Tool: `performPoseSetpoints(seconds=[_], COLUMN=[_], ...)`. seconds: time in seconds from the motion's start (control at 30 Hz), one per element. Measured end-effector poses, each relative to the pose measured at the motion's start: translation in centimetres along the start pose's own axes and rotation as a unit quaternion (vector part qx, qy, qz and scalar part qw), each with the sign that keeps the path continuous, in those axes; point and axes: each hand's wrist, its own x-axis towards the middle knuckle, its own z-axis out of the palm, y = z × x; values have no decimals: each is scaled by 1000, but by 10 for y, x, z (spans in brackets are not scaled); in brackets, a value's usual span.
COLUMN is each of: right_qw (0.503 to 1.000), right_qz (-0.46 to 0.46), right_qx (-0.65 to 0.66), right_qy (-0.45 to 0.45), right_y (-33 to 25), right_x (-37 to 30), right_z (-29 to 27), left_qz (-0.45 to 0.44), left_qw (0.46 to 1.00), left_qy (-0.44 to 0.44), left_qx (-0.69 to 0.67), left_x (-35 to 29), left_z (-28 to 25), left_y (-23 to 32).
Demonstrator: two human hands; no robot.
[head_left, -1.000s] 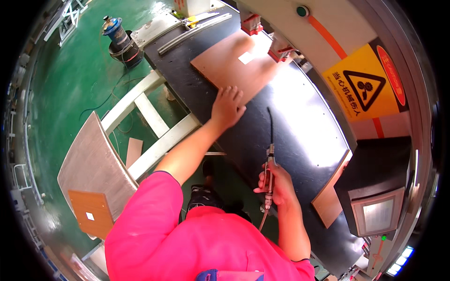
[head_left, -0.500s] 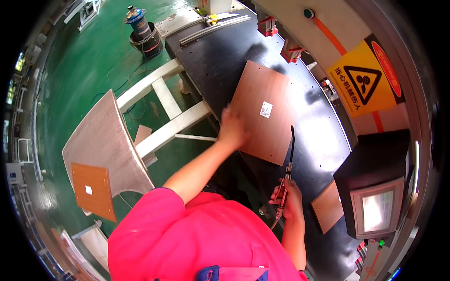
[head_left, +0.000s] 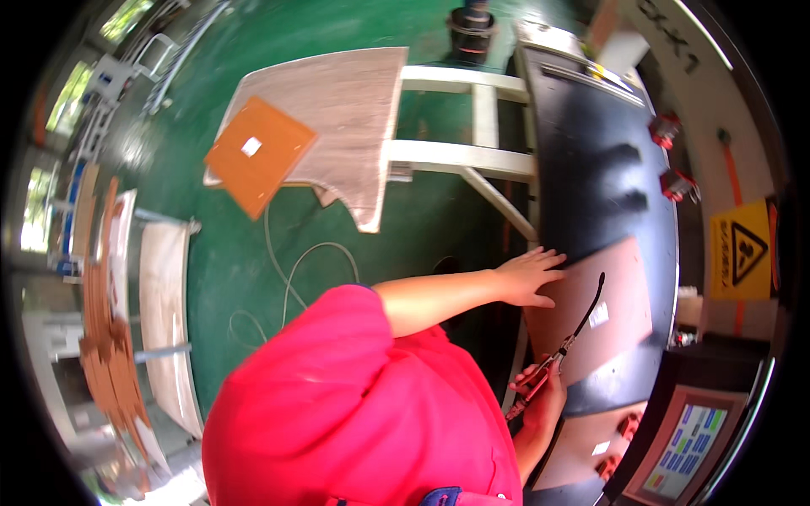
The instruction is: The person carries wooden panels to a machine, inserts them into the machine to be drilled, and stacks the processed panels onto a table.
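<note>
A brown wood-grain panel [head_left: 626,278] with a white label lies flat on the black machine table [head_left: 582,202]. My left hand [head_left: 530,278] is open with fingers spread at the panel's left corner; whether it presses on the panel I cannot tell. My right hand [head_left: 547,401] is closed round the handle of an air blow gun [head_left: 567,344]. Its long black nozzle reaches over the panel beside the label. A second labelled panel [head_left: 574,451] lies nearer on the table, with red clamps [head_left: 629,427] at its right side.
On the left, an orange-brown panel [head_left: 283,139] rests on a grey board [head_left: 354,101] beside white frame beams [head_left: 460,152]. A hose [head_left: 325,246] loops over the green floor. A control screen [head_left: 688,447] stands at the right; a dark bucket [head_left: 471,38] is at the back.
My view has swung to the left, showing more of the floor and stacked boards. My left hand's fingers have spread at the panel's corner. The blow gun stays in my right hand.
</note>
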Motion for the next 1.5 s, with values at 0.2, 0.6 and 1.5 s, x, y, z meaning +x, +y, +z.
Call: performPoseSetpoints(seconds=[0.2,0.6,1.5], right_qw=[978,970,982], right_qz=[24,121,-10], right_qx=[-122,-168,130], right_qy=[-169,-129,139], right_y=[-3,-23,-10], right_x=[19,50,14], right_z=[57,138,68], left_qz=[-369,-398,-371], left_qw=[772,475,758], left_qy=[490,652,-103], left_qx=[169,-436,-527], left_x=[-223,-483,34], left_z=[-185,-308,-243], left_y=[-58,-164,-147])
